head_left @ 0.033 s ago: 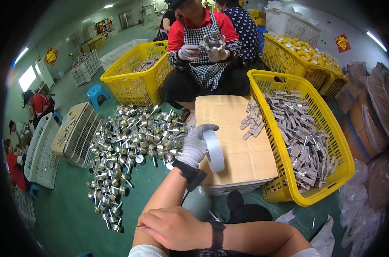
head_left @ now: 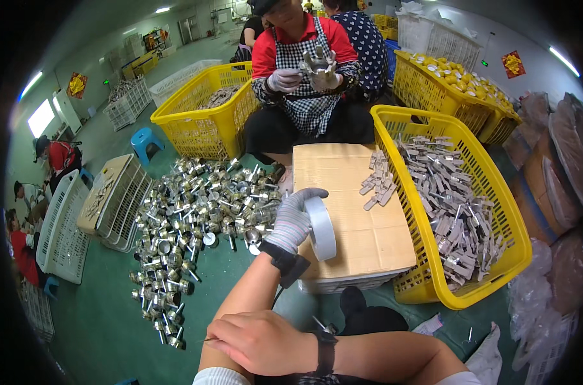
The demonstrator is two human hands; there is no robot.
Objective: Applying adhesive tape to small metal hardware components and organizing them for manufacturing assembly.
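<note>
My left hand [head_left: 293,221], in a striped knit glove with a dark strap at the wrist, is closed on a pale grey ring like a tape roll [head_left: 322,228]. The ring stands on edge over the left side of a cardboard-topped work surface [head_left: 349,212]. Bare and curled, my right hand [head_left: 259,343] lies across my left forearm. A thin dark sliver shows at its fingertips, too small to name. Left of my gloved hand, a heap of metal cups with stems [head_left: 182,224] covers part of the green floor. Flat metal clips [head_left: 379,181] lie on the cardboard's right edge.
A yellow basket [head_left: 458,300] full of metal clips stands at the right. Opposite sits a co-worker [head_left: 304,70] in gloves, holding a pronged metal part [head_left: 318,67]. Another yellow basket [head_left: 195,114] and white crates [head_left: 63,224] stand left. Plastic-wrapped bundles [head_left: 548,173] line the right side.
The co-worker's pronged metal part has tilted slightly. My hands and the ring are practically unmoved.
</note>
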